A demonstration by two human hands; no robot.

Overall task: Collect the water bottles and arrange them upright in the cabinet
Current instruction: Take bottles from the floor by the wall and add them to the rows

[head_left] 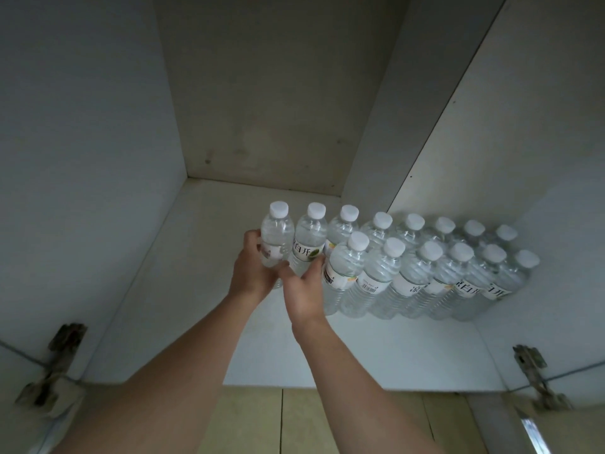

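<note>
A: Head view — where is the bottle being placed?

B: The end bottle [276,235] stands upright on the cabinet shelf [209,257], at the left end of the back row. The left hand [253,268] grips its lower body, fingers curled round the left side.

A: And the right hand [302,290]?

B: Just beside it, fingers fairly straight and relaxed against the base of the second bottle [309,239], gripping nothing.

A: The others?

B: Two rows of capped bottles [425,276] run to the right, touching one another.

A: Anything hard to see?

B: The hands hide both bottles' bases; the far-right bottles sit in shadow, labels unreadable.
</note>
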